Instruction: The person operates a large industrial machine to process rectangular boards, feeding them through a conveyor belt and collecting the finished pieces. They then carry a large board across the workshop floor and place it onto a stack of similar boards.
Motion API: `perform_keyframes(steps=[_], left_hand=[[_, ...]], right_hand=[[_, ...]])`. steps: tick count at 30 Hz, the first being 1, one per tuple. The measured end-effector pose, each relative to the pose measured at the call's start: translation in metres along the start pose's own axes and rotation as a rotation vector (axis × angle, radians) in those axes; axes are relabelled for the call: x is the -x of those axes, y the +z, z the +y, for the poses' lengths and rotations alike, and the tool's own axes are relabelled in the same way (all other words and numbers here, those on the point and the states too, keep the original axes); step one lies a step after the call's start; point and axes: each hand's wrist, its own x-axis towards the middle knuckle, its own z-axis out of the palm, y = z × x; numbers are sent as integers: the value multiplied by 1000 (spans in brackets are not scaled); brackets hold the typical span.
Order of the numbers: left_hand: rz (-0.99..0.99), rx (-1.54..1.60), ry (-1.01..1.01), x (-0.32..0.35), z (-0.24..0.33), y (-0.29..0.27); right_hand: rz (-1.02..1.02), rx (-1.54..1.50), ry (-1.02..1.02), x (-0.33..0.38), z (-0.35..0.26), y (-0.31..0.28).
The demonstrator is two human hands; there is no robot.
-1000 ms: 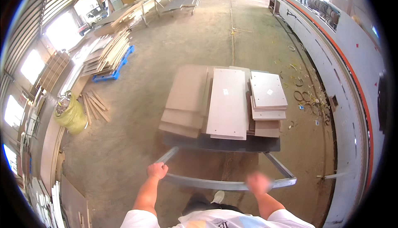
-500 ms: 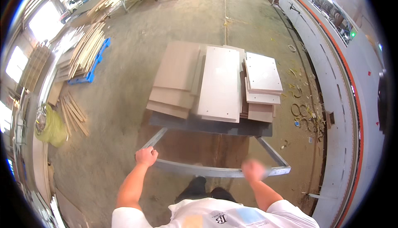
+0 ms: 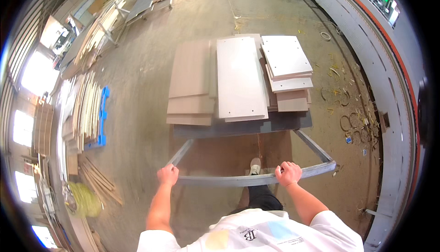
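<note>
Both my hands are closed on the grey metal push handle (image 3: pixel 229 180) of a flat cart. My left hand (image 3: pixel 168 174) grips its left corner. Right of the middle, my right hand (image 3: pixel 288 173) wraps over the same bar. Beyond the handle lies the cart's dark deck (image 3: pixel 238 129), loaded with stacks of flat panels. Brownish-beige panels (image 3: pixel 190 75) lie on the left. A long white panel with small holes (image 3: pixel 240 78) tops the middle stack. Shorter white panels (image 3: pixel 286 56) are piled unevenly on the right.
A long grey machine (image 3: pixel 366 64) with an orange stripe runs along the right. Loose edging strips and rings (image 3: pixel 350 123) litter the floor beside it. At left are wood strips (image 3: pixel 85 110) on a blue pallet (image 3: pixel 103 119), and a yellow-green sack (image 3: pixel 85 200).
The view has turned, so the machine and pallet sit at different angles. My right hand, blurred before, now shows clearly on the bar. One foot has come forward beneath the handle.
</note>
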Motion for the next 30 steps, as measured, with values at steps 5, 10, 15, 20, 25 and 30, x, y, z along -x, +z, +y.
perform_keyframes(steps=[5,10,15,20,25,30], left_hand=[[45,-12,-6,-185,33,-21],[131,81,57,-371,82,-47],[155,144,87,-552,132,-64],[129,108,165,-756,166,-99],[72,35,138,-947,212,-126],[104,33,165,-1137,252,-147]], right_hand=[[-83,4,84,-172,-36,34],[-134,45,172,-343,-43,90],[-226,31,228,-534,-72,115],[-349,85,367,-702,-104,164],[-59,77,218,-871,-130,208],[-8,34,160,-1060,-188,213]])
